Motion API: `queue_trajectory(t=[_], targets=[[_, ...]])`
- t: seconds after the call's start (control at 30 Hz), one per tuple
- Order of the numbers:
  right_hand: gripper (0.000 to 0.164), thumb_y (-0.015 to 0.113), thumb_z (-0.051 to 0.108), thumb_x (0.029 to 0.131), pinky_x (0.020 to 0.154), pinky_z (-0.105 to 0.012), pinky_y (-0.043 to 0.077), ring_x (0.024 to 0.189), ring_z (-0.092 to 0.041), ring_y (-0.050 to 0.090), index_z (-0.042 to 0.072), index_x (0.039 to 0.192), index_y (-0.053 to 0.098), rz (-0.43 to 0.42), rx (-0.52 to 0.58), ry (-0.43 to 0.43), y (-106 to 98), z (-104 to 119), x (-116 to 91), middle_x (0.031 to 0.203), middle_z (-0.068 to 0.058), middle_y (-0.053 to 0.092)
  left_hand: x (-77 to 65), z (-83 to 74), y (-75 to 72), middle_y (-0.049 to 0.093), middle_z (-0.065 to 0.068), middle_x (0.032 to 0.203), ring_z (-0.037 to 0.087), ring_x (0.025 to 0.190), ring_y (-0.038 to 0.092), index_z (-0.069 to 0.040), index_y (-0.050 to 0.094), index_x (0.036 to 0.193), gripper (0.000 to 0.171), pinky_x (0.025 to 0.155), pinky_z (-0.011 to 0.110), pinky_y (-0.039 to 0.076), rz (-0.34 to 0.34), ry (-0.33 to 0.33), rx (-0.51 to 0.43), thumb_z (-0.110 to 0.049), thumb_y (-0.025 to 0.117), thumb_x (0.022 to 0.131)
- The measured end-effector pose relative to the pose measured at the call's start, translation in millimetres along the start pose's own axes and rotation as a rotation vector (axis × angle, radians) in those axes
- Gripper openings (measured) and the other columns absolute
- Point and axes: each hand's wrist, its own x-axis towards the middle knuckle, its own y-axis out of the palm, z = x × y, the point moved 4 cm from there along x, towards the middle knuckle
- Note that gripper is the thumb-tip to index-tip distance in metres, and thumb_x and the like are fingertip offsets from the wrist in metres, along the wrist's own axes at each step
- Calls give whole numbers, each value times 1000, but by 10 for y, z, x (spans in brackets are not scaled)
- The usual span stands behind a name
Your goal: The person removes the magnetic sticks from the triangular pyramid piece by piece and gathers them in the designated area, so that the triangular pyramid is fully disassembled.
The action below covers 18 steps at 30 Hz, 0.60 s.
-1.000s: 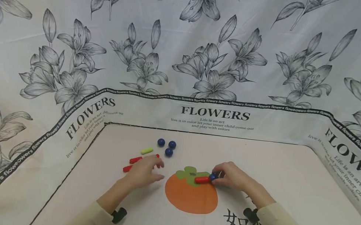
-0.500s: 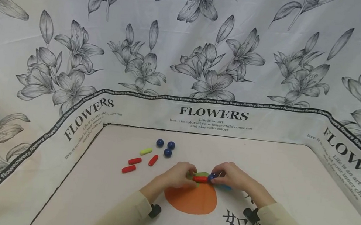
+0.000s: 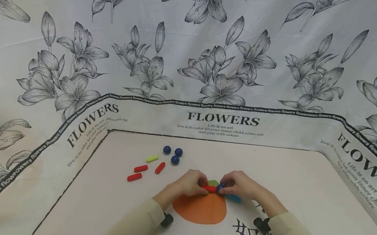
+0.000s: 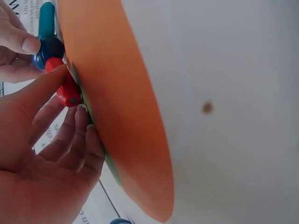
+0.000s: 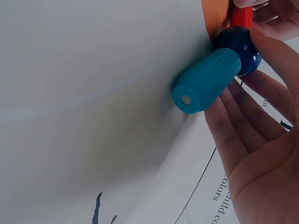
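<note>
My left hand point(image 3: 188, 183) pinches a red magnetic rod point(image 4: 71, 92) between thumb and fingers, over the printed persimmon point(image 3: 200, 209). Against the rod's right end sits a dark blue ball point(image 5: 251, 55), which my right hand point(image 3: 244, 186) pinches. A teal magnetic rod point(image 5: 205, 83) extends from the ball's other side, a pale round disc in its end face. Rod, ball and rod form one slightly bent line close over the cloth. In the head view my fingers hide part of the red rod and the ball.
Left of the hands lie several loose pieces: a yellow-green rod point(image 3: 152, 158), red rods point(image 3: 134, 177) and dark blue balls point(image 3: 175, 160). Black characters point(image 3: 247, 230) are printed on the pale cloth point(image 3: 94, 207). A flower-patterned curtain point(image 3: 165, 72) rises behind the table.
My left hand has moved right from beside the loose rods to the red rod and now pinches it. The right hand stays at the ball; the teal rod has come into sight beneath it.
</note>
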Motion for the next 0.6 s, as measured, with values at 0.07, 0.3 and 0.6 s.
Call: queue_trajectory(t=[0.07, 0.3, 0.6], targets=[[22, 79, 22, 91, 83, -35, 57, 87, -13, 66, 7, 105, 76, 6, 0, 3, 4, 5, 0, 94, 4, 73, 5, -2, 3, 67, -6, 88, 12, 83, 57, -13, 77, 100, 12, 78, 24, 51, -1, -2, -5, -16, 81, 89], [21, 79, 23, 91, 86, -39, 57, 88, -12, 67, 8, 104, 76, 8, -4, 19, 17, 2, 4, 95, 4, 74, 6, -21, 11, 66, -5, 83, 13, 79, 57, -13, 76, 94, 8, 74, 24, 50, -14, -31, -9, -14, 82, 88], [19, 79, 23, 90, 86, -40, 57, 88, -12, 68, 8, 102, 76, -1, -8, 4, 24, -5, 6, 95, 4, 74, 19, -50, -10, 62, -1, 84, 15, 79, 55, -13, 73, 89, 9, 70, 25, 50, -93, -151, 13, -17, 81, 89]])
